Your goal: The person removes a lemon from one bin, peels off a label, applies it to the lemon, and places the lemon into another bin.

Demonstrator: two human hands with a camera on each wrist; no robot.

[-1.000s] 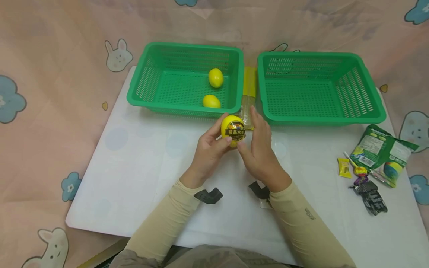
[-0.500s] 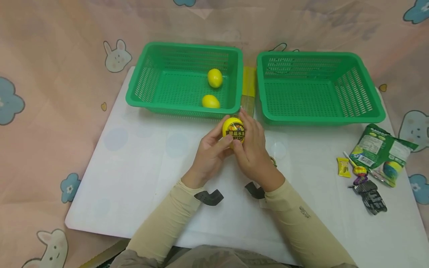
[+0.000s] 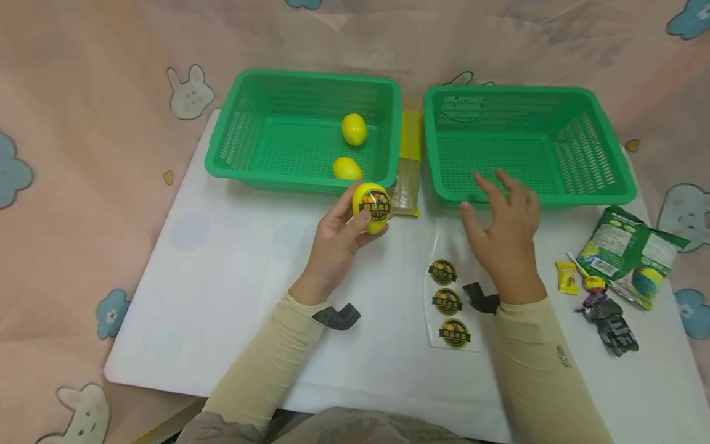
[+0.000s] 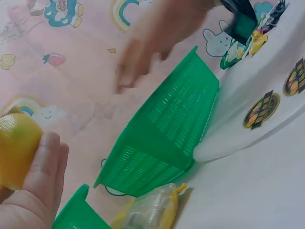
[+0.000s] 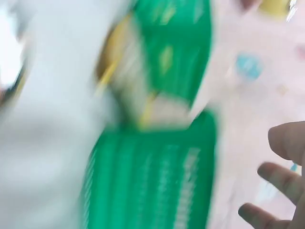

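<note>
My left hand grips a yellow lemon, its thumb lying over a round black-and-gold sticker on the fruit's side. The left wrist view shows the same lemon at its left edge. Apart from it, my right hand hovers with spread fingers in front of the right green basket and holds nothing. Below that hand on the table lies a clear sheet of stickers with three round labels in view. Two more lemons, one at the back and one nearer, lie inside the left green basket.
The right green basket stands beside the left one, with a clear-and-yellow package between them. At the table's right lie a green snack bag, a yellow wrapped sweet, a lollipop and a black wrapper.
My right hand has left the lemon and swung right, uncovering the sticker sheet. The left hand has shifted slightly left and up, still holding the stickered lemon.
</note>
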